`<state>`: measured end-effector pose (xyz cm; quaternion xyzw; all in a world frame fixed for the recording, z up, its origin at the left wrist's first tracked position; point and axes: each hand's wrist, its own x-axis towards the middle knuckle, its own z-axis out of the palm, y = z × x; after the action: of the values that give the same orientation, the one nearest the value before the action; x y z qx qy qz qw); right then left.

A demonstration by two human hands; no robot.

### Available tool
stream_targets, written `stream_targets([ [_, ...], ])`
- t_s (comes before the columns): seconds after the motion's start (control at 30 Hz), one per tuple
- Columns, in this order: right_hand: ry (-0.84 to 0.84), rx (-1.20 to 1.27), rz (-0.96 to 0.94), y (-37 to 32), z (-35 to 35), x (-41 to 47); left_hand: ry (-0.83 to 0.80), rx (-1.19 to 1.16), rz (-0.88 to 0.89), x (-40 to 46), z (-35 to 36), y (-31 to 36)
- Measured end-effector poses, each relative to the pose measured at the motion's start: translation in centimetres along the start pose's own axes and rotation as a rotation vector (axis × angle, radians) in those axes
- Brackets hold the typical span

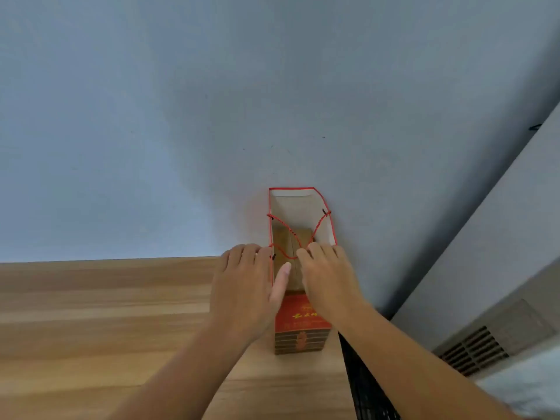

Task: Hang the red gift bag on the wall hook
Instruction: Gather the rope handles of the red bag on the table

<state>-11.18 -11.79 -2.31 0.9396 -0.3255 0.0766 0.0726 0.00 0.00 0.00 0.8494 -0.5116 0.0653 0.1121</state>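
The red gift bag [300,314] stands upright on the wooden table [106,313], its far side against the grey wall [212,116]. Its mouth is open and shows a white lining and a brown box inside. Red rope handles [318,226] droop across the opening. My left hand [242,286] holds the bag's left rim, fingers outside and thumb inside. My right hand [328,278] rests over the near right rim with bent fingers on the rope. A small dark fitting [535,127] sticks out of the wall at the far right; I cannot tell whether it is the hook.
The table ends just right of the bag, where a black mesh panel [363,386] drops down. Beyond it a grey wall section carries a slatted vent [475,350]. Bare table surface stretches to the left of the bag.
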Motion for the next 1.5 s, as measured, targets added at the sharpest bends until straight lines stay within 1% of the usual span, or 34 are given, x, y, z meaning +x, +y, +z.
stream_targets([
  [0.07, -0.028, 0.008, 0.003, 0.0, 0.6, 1.1, -0.007, -0.035, 0.007, 0.7, 0.5, 0.1],
  [0.27, -0.105, -0.049, 0.029, -0.4, 1.6, 4.4, -0.011, -0.01, 0.043, 2.7, 2.7, -0.4],
  [0.43, -0.327, -0.161, 0.033, -0.2, 2.5, 6.7, -0.012, -0.037, 0.048, 3.4, 3.1, -0.7],
  [0.6, -0.442, -0.159, 0.059, -0.1, 4.0, 7.8, -0.037, -0.055, 0.025, 3.6, 3.1, -1.2],
  [0.67, -0.463, -0.141, 0.072, -0.2, 4.2, 8.0, -0.035, -0.063, 0.018, 3.6, 3.3, -1.5],
  [0.87, -0.422, 0.089, 0.125, -0.6, 3.9, 7.9, 0.006, -0.088, 0.01, 3.7, 3.9, -2.2],
  [0.97, -0.388, 0.132, 0.119, -0.9, 2.3, 7.8, 0.023, -0.09, 0.033, 4.2, 4.0, -2.0],
  [1.1, -0.305, 0.125, 0.047, -1.0, -0.4, 8.0, -0.018, -0.14, 0.074, 5.1, 4.3, -1.2],
  [1.27, -0.126, 0.053, 0.02, -1.9, -3.9, 8.2, -0.146, -0.359, 0.122, 6.0, 5.4, 0.4],
  [1.33, -0.078, 0.064, 0.019, -1.9, -5.0, 8.4, -0.105, -0.481, 0.09, 6.6, 4.9, 1.9],
  [1.43, -0.035, 0.136, 0.048, -1.6, -6.2, 8.8, 0.056, -0.7, -0.042, 7.7, 3.3, 4.0],
  [1.5, -0.066, 0.201, 0.056, -1.3, -6.8, 9.0, 0.09, -0.785, -0.146, 8.1, 3.2, 4.6],
])
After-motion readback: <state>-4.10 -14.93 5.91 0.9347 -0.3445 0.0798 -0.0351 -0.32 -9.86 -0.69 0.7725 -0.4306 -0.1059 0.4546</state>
